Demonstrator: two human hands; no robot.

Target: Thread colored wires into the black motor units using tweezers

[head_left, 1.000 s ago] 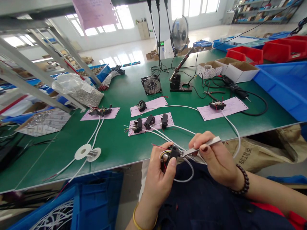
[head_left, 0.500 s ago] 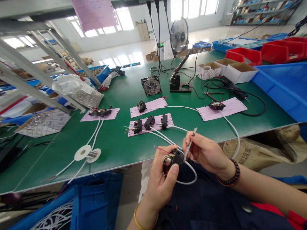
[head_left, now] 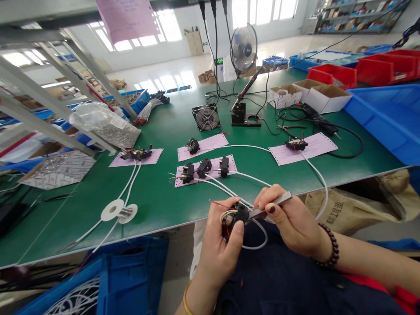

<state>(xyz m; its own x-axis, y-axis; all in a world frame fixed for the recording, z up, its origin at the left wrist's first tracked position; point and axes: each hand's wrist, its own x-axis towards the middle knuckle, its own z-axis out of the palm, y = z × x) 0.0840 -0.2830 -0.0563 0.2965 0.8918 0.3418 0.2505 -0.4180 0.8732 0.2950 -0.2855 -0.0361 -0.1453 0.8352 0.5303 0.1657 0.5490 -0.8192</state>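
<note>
In the head view, my left hand point(head_left: 220, 245) is closed around a small black connector housing point(head_left: 242, 213) with thin coloured wires and a metal part showing at its left end. My right hand point(head_left: 290, 218) pinches a flat, straight grey metal tool point(head_left: 278, 200), which looks like tweezers. Its narrow end meets the right side of the housing; the exact contact is hidden. A white cable point(head_left: 262, 245) loops below the housing, over my dark clothing. Beyond my hands, several similar black housings point(head_left: 204, 167) with white cables lie on a pink sheet point(head_left: 233, 162).
More wired black parts sit on pink sheets at the left point(head_left: 156, 156) and right point(head_left: 316, 148). A solder spool point(head_left: 113, 210) lies front left. Behind stand a small fan point(head_left: 206, 117) and a soldering iron stand point(head_left: 246, 118). Blue bin point(head_left: 387, 109) at right.
My right hand has moved slightly right and down, and the tool has swung from steep to nearly level, its wide end now pointing right. My left hand still holds the housing.
</note>
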